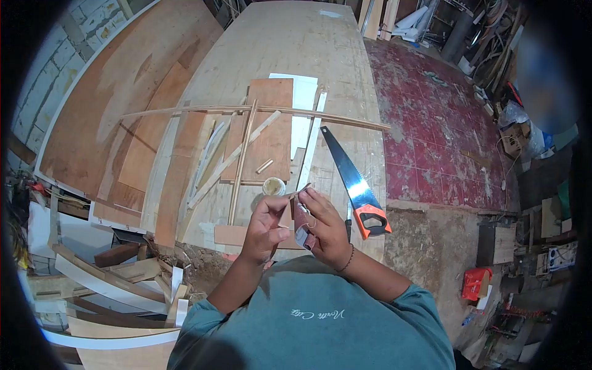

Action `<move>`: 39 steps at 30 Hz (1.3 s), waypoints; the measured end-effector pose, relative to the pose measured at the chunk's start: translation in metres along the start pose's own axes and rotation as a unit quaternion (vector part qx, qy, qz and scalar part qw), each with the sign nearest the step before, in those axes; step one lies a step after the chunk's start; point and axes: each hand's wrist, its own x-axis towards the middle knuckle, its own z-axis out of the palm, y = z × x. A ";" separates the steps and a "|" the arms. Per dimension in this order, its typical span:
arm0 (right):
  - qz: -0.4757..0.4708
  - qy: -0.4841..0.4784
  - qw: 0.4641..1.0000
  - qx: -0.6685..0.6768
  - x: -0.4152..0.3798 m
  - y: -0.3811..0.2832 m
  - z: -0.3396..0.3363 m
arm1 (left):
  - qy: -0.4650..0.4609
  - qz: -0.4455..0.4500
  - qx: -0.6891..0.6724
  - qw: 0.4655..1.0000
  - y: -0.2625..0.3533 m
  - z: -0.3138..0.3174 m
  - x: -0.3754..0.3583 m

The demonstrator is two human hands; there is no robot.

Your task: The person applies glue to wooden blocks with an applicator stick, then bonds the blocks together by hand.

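Note:
Close to my chest, at the table's near edge, my left hand is closed on a small flat piece of wood. Beside it my right hand has its fingers closed round a folded reddish-brown sheet, which looks like sandpaper and touches the wood piece. Just beyond the hands stands a small round tub with pale contents. A handsaw with an orange and black handle lies to the right of my right hand.
Long thin strips cross the table over a brown board and white sheets. Short wooden pieces lie on the board. Large panels are on the left, curved offcuts at lower left, a red container on the right floor.

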 end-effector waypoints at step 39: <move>-0.034 -0.021 0.999 0.034 -0.001 -0.015 -0.005 | 0.000 -0.102 -0.063 0.993 0.005 0.015 -0.001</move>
